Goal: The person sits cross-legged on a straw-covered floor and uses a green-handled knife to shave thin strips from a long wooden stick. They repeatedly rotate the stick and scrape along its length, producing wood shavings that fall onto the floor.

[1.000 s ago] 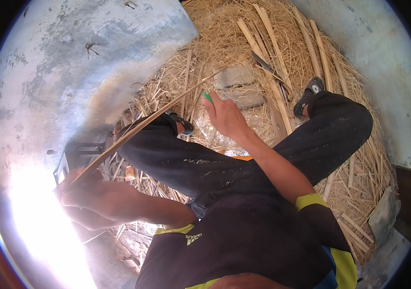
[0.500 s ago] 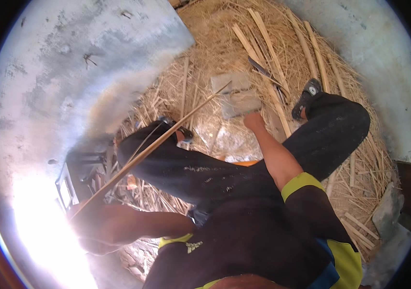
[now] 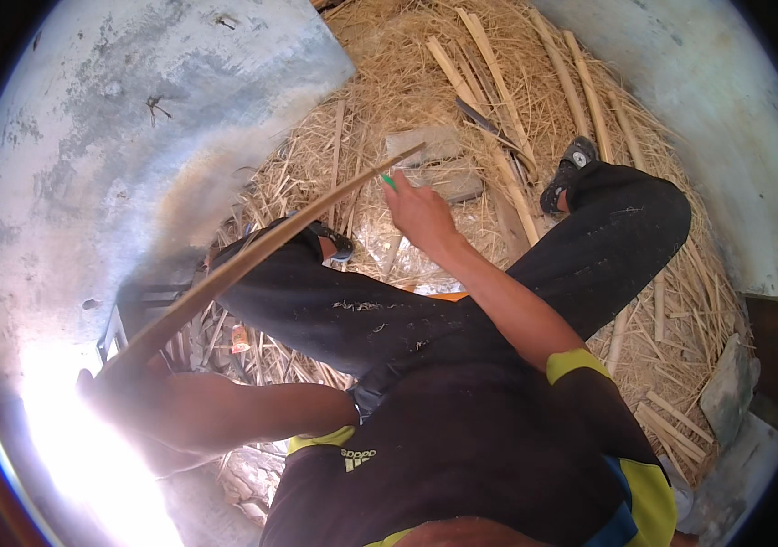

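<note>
While left hand (image 3: 147,412) grips the strip (image 3: 261,248), right hand (image 3: 422,217), pinching a green piece (image 3: 389,181), is up near strip's far end, closer than half a second ago.

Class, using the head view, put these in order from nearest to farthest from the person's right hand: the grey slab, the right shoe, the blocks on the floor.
1. Blocks: just beyond the right hand.
2. Right shoe: farther off, to the right.
3. Grey slab: farthest, low on the right side.
</note>
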`<state>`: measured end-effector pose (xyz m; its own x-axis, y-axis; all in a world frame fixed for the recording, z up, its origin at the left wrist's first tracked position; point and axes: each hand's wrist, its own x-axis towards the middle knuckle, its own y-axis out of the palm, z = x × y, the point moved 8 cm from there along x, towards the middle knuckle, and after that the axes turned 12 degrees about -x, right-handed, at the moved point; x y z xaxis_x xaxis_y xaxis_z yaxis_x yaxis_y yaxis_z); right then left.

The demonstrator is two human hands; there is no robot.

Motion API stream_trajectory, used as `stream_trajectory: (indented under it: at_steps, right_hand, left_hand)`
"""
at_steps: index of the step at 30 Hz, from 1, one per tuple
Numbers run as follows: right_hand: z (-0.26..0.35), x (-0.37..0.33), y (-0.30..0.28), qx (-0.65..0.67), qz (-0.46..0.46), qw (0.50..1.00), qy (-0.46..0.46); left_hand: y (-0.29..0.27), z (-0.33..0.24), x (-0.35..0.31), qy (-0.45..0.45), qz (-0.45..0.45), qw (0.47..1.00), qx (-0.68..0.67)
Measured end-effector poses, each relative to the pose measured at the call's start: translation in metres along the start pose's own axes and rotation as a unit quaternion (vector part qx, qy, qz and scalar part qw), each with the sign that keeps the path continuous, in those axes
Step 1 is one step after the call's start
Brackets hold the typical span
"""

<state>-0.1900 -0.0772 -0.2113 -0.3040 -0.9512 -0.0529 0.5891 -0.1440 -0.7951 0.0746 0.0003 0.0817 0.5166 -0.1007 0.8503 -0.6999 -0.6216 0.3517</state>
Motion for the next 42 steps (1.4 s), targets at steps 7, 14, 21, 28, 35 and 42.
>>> stream_trajectory:
  at_steps: [7,14,21,28,35,42]
  right_hand:
    - [-0.007,0.01,0.006,-0.025,-0.001,1.0,-0.002]
    - [-0.043,0.026,0.033,-0.074,-0.014,0.996,0.048]
    - [-0.144,0.063,0.097,-0.154,0.083,0.977,0.123]
    - [-0.19,0.014,0.088,-0.034,0.108,0.956,0.27]
    - [0.111,-0.074,-0.116,0.271,0.01,0.948,-0.166]
    - [0.143,-0.112,-0.125,0.122,-0.003,0.974,-0.192]
  left_hand:
    - [0.029,-0.019,-0.005,-0.059,0.064,0.996,0.022]
    - [0.033,-0.029,-0.011,-0.073,0.058,0.995,0.027]
    - [0.04,-0.039,-0.011,-0.058,0.115,0.989,0.071]
    - [0.041,-0.028,-0.014,-0.078,0.071,0.994,-0.005]
    - [0.036,-0.039,-0.013,-0.04,0.067,0.997,-0.007]
    - [0.035,-0.038,-0.015,-0.047,0.078,0.995,-0.034]
